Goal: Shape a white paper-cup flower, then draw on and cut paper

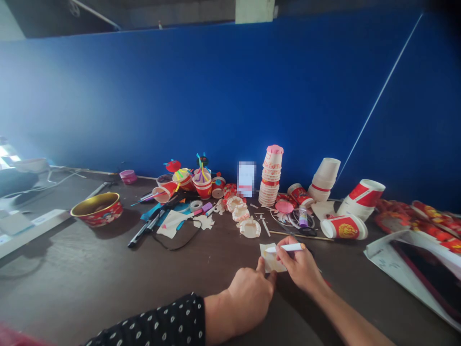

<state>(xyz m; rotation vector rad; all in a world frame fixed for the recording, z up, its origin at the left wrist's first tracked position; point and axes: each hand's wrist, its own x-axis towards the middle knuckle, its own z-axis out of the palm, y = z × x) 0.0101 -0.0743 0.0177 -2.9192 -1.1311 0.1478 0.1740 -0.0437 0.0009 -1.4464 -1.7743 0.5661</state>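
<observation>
My right hand [300,265] is closed on a white pen [286,248], whose tip rests on a small cream paper piece [269,254] lying on the dark table [144,278]. My left hand [251,293], fingers curled, pins the near edge of that paper piece with thumb and fingertips. A black dotted sleeve covers my left forearm. Just beyond the paper lie scissors [300,230] and a thin wooden stick [298,235].
Stacks of red and white paper cups [271,176] stand along the blue wall, more cups [345,227] lie tipped at right. A gold and red bowl [96,209] sits at left, with pens, tape and cut paper flowers [249,227] in the middle. An open box [414,269] lies at far right.
</observation>
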